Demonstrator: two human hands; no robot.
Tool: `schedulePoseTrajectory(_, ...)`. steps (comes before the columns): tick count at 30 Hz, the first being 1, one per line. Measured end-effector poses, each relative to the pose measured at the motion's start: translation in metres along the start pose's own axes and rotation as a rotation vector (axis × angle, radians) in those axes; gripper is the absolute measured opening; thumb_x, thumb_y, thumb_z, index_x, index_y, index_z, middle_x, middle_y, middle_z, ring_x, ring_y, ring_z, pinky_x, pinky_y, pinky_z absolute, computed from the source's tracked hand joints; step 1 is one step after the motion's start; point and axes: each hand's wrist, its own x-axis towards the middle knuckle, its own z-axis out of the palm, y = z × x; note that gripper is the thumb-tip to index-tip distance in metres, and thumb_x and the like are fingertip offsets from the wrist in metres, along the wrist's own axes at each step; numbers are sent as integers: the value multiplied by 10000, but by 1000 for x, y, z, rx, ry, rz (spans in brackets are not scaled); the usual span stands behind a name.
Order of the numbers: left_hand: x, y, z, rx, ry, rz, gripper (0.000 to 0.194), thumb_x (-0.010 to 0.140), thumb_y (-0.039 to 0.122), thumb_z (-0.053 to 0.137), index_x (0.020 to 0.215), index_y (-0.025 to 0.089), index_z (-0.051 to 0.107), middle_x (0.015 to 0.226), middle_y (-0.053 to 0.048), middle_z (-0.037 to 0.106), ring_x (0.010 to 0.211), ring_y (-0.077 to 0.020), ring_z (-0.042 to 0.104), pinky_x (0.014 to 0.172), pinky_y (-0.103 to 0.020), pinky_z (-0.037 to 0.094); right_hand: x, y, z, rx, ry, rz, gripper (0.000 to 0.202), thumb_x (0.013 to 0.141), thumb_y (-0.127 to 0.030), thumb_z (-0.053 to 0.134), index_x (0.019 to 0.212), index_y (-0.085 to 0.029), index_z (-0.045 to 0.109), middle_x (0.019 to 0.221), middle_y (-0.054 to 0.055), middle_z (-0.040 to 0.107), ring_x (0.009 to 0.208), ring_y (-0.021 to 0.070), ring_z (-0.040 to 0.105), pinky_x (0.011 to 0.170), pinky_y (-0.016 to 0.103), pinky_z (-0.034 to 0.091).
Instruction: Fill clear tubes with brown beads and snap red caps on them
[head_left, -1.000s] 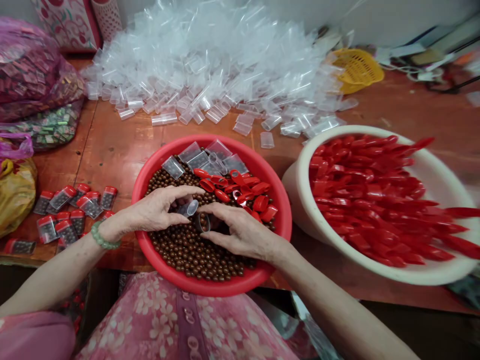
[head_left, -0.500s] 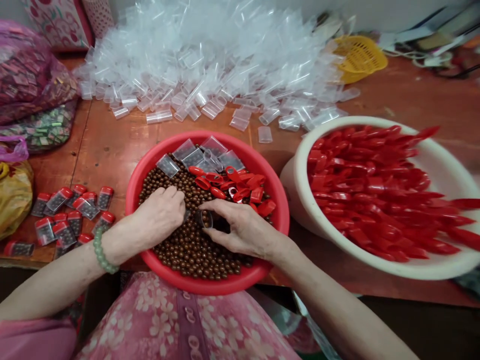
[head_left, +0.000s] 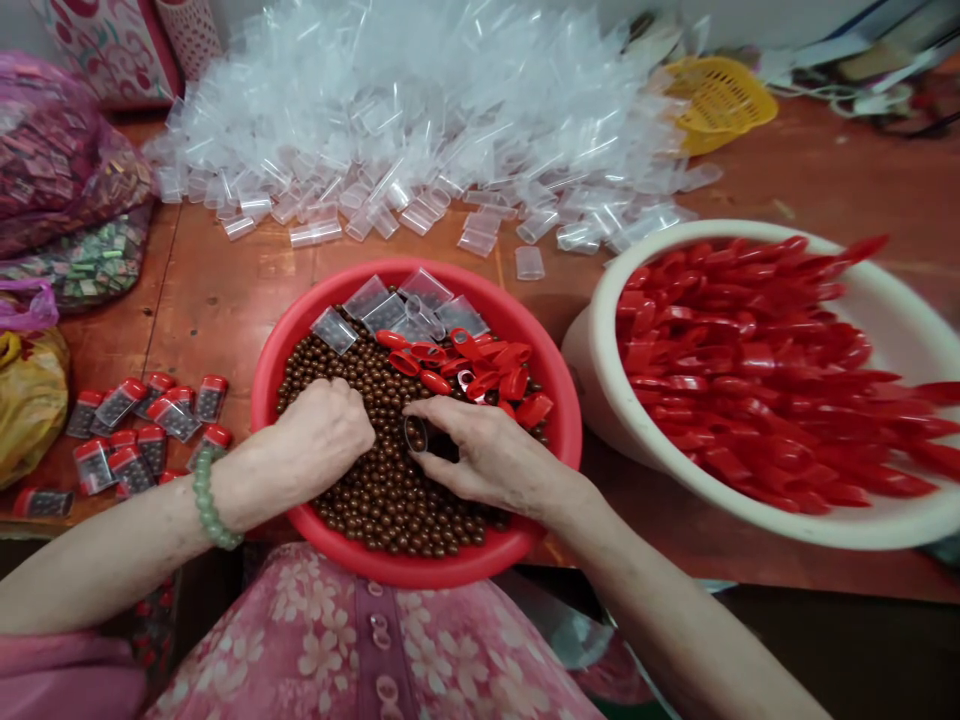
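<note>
Container [head_left: 415, 434] pinched in right hand [head_left: 491, 455], over brown beads [head_left: 405, 515]; left hand [head_left: 322, 440] curled, cannot tell if holding anything.

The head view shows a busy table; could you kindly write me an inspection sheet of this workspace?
Surface: reddish-brown table, with a visible seam.
Work items: red basin with brown beads, clear cases and red caps; white tub of red pieces.
Clutter: heaped clear tubes behind; red-capped cases on the left; yellow basket at back right.
Hands: right hand holds a clear holder; left hand curls over the beads, contents hidden.
Cables: white cord-like loops at far right; blurred.
Surroundings: purple bag, patterned box, pale wall.
</note>
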Motion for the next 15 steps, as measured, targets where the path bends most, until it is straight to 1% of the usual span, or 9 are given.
schedulePoseTrajectory(2,11,7,-1,-17,-13,58,209,845,34,434,785,103,622,771,-133,638,712,-252,604,598,-364,407,0,2,1,20,15,11,320,784,-145,564,1101,-156,604,1016,84,712,922,194,691,827,302,543)
schedulePoseTrajectory(4,23,9,3,-101,-40,133,225,846,30,436,793,104,642,766,-129,662,708,-254,629,595,-362,419,-1,4,2,50,49,29,322,775,-148,566,1095,-158,605,1003,80,716,895,190,695,804,291,544)
schedulePoseTrajectory(6,33,5,9,-221,-67,173,222,841,35,452,821,108,660,794,-124,686,741,-252,655,623,-356,444,-2,7,2,69,88,40,335,772,-159,568,1105,-160,601,1025,83,718,899,194,697,803,292,544)
schedulePoseTrajectory(8,38,-3,15,-335,-93,154,188,812,47,496,838,112,670,808,-115,700,772,-244,668,662,-341,464,-3,9,2,75,122,48,349,773,-173,574,1120,-155,598,1048,93,718,903,202,699,808,304,544)
schedulePoseTrajectory(10,38,-12,16,-450,-134,113,154,780,73,544,855,119,671,814,-99,706,774,-228,669,680,-317,472,-4,11,2,80,144,66,355,775,-189,581,1128,-152,596,1045,96,719,884,205,701,800,312,546)
schedulePoseTrajectory(12,35,-20,15,-577,-168,85,133,785,131,588,894,127,664,821,-82,705,760,-212,661,664,-292,466,-4,12,0,102,156,88,350,777,-203,589,1124,-158,597,1016,85,722,845,198,700,779,309,548)
schedulePoseTrajectory(15,27,-29,12,-798,-159,95,195,819,228,627,993,139,636,875,-60,701,768,-187,646,659,-268,452,-2,11,0,128,155,101,327,785,-211,590,1109,-171,600,986,70,723,809,186,695,754,298,546)
